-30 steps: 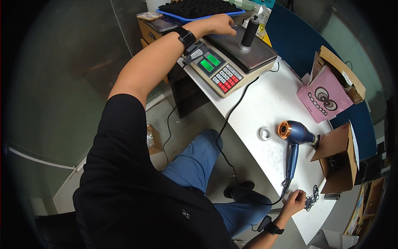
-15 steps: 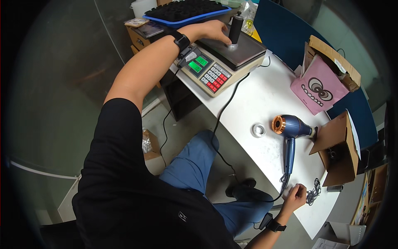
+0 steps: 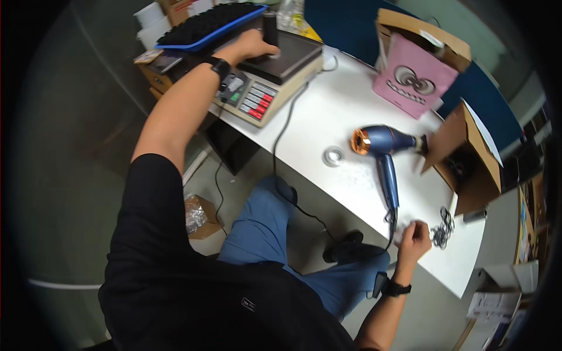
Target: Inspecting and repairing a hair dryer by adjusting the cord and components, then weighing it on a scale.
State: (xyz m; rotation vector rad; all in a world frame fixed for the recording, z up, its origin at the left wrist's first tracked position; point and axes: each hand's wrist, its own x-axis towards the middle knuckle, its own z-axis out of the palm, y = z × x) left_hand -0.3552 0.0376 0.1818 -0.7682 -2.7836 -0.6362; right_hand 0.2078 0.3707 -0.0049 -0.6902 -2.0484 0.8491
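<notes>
On the dark pan of a weighing scale [image 3: 284,64] stands a black cylinder [image 3: 270,28] with a silver foot. My left hand [image 3: 255,44] is closed about its lower part, the thumb crossing in front near the foot; the far fingers are partly hidden. At the front edge of the white table, my right hand [image 3: 414,238] has its fingers curled together, and whatever may be in them is hidden. Right beside it lies a tangle of thin black loops [image 3: 444,228]. A blue hair dryer [image 3: 386,142] with a copper-coloured rear grille lies just beyond my right hand.
A round silver ring-shaped piece [image 3: 333,156] sits left of the dryer. An open cardboard box [image 3: 468,158] and a pink bag with a cartoon face [image 3: 417,79] stand at the right. A blue-rimmed tray [image 3: 212,38] is behind the scale. A black cable [image 3: 285,126] crosses the table edge.
The whole view has shifted, with the table things now further left and higher. My left thumb now overlaps the cylinder's lower part. My right hand stays curled beside the black loops.
</notes>
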